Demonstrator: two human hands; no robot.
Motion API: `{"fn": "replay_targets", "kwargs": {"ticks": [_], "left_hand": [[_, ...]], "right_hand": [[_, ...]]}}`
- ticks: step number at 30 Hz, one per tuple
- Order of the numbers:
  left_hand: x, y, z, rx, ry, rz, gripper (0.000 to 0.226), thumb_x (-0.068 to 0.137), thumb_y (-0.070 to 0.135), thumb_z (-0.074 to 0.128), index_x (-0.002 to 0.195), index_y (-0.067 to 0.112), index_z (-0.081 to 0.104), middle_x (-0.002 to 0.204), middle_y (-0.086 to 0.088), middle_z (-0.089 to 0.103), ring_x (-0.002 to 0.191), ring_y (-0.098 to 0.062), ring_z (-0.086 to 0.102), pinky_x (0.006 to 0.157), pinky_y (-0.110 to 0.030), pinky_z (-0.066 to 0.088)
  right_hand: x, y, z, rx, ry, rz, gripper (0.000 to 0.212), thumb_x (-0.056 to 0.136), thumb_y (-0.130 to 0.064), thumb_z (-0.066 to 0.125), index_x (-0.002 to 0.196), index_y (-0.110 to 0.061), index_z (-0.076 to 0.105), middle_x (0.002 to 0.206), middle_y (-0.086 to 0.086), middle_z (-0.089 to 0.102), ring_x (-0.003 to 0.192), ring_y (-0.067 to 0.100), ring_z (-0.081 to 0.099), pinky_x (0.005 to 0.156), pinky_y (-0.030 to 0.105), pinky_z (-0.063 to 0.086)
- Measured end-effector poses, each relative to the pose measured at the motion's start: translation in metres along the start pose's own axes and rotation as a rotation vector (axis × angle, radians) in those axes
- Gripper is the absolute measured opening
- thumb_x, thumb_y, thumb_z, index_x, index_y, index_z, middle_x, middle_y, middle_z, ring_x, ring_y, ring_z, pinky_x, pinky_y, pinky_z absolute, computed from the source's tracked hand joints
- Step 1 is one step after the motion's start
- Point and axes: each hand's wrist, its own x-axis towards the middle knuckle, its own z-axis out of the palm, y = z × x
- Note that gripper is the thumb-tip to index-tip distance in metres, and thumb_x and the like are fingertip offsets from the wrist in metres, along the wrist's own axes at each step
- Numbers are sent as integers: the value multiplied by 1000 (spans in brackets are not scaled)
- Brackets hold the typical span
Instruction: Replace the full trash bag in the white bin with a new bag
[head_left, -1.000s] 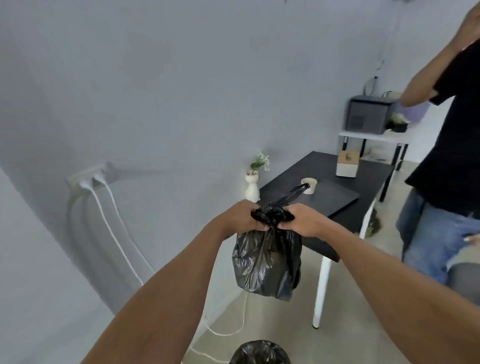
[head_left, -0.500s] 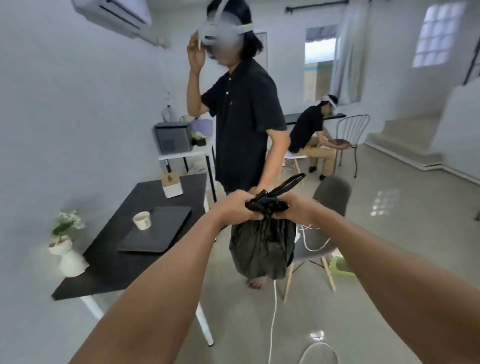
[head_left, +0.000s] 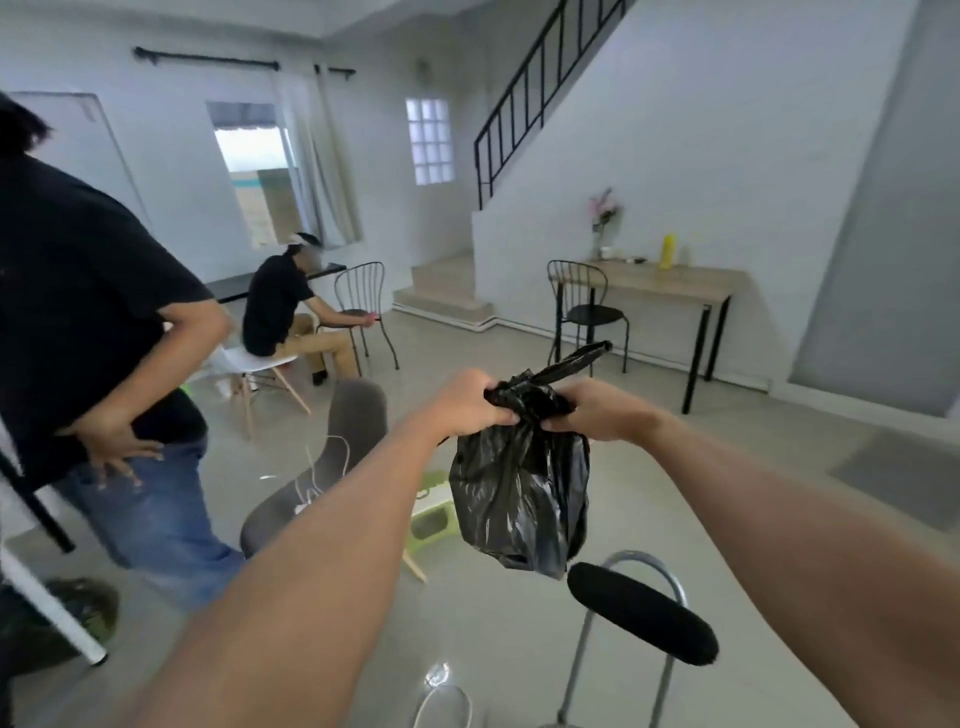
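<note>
Both hands, left (head_left: 462, 405) and right (head_left: 587, 410), clench the knotted neck of the full bag (head_left: 519, 493), holding it in mid-air above the floor, probably to cinch the knot; the bin is out of view.

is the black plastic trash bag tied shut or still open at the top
Gathered shut: the black plastic trash bag has its neck bunched between left hand and right hand. Cannot tell if knotted.

Arms: both stretched forward, converging.
Left hand (head_left: 467, 405): fist closed, knuckles up.
Right hand (head_left: 597, 410): closed, close beside the left.
</note>
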Motion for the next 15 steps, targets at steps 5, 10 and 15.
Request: {"fn": "replay_targets", "kwargs": {"ticks": [5, 10, 15], "left_hand": [[54, 83, 65, 16, -137, 186, 19, 77, 24, 79, 72, 21, 61, 67, 7, 59, 64, -7, 55, 54, -20, 37], [91, 156, 117, 38, -181, 365, 20, 75, 28, 79, 80, 12, 70, 80, -6, 69, 79, -22, 64, 70, -33, 47], [90, 210, 169, 14, -243, 484, 22, 75, 24, 79, 84, 6, 72, 82, -8, 69, 78, -21, 60, 60, -29, 36]], "right_hand": [[-57, 81, -45, -9, 64, 191, 16, 86, -24, 66, 97, -14, 69, 103, 7, 70, 100, 24, 62, 94, 40, 46], [-117, 142, -77, -1, 187, 330, 8, 88, -19, 65, 89, -11, 67, 93, 5, 66, 87, 17, 58, 70, 15, 44], [-178, 186, -83, 91, 264, 436, 4, 87, -11, 65, 90, -12, 68, 85, -2, 63, 86, 13, 56, 76, 23, 43]]}}
